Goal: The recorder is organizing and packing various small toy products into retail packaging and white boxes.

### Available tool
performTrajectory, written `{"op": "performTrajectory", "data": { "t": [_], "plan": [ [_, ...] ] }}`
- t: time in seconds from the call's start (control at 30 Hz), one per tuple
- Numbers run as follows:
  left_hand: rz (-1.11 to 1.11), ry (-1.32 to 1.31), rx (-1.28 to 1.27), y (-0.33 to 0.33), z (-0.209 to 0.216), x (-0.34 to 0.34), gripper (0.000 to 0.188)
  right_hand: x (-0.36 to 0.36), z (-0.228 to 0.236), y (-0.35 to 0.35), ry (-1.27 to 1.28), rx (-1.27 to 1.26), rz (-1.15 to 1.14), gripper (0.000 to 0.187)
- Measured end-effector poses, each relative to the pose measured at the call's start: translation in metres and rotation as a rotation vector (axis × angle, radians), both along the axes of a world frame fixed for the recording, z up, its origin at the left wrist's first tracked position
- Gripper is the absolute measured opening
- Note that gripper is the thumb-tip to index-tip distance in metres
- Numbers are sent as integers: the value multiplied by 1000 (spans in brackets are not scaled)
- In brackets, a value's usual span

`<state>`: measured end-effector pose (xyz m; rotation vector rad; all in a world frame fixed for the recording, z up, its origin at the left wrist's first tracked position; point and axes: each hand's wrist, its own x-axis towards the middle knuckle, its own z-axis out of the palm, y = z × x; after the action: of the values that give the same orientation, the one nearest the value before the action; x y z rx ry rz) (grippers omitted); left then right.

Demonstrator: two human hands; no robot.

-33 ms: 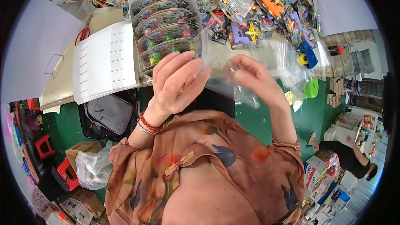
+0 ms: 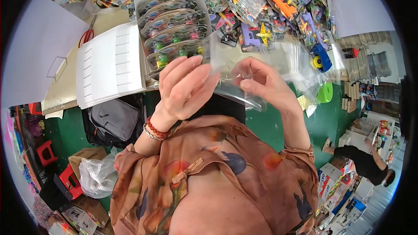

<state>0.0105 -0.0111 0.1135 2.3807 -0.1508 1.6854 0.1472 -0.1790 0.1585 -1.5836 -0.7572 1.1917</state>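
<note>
Fingers point(image 2: 204, 72) of the left hand point(image 2: 185, 89) and right hand point(image 2: 265, 82) are both pinched shut on a clear plastic bag point(image 2: 235, 85), held up over the counter point(image 2: 244, 52). Probably best to rub the mouth edges apart gently. Since the earlier frame, basically nothing's shifted.

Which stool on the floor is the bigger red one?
The nearer red stool, beside the white plastic bag; the other stool is smaller, farther up.
</note>
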Motion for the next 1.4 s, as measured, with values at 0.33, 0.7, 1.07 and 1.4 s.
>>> {"op": "performTrajectory", "data": {
  "t": [0.33,0.7,1.07,1.4],
  "plan": [
    [47,119,75,-2,-8,6,27,22,31,11,-784,316,-150,9],
    [-872,242,-834,23,33,71,128,42,92,-21,-760,413,-35,14],
    [-1003,188,-1431,3,50,80,22,74,61,-14,-142,457,-383,21],
    [-1031,47,-1693,-22,57,72,25,63,41,-11,-314,477,-606,20]
  ]
}}
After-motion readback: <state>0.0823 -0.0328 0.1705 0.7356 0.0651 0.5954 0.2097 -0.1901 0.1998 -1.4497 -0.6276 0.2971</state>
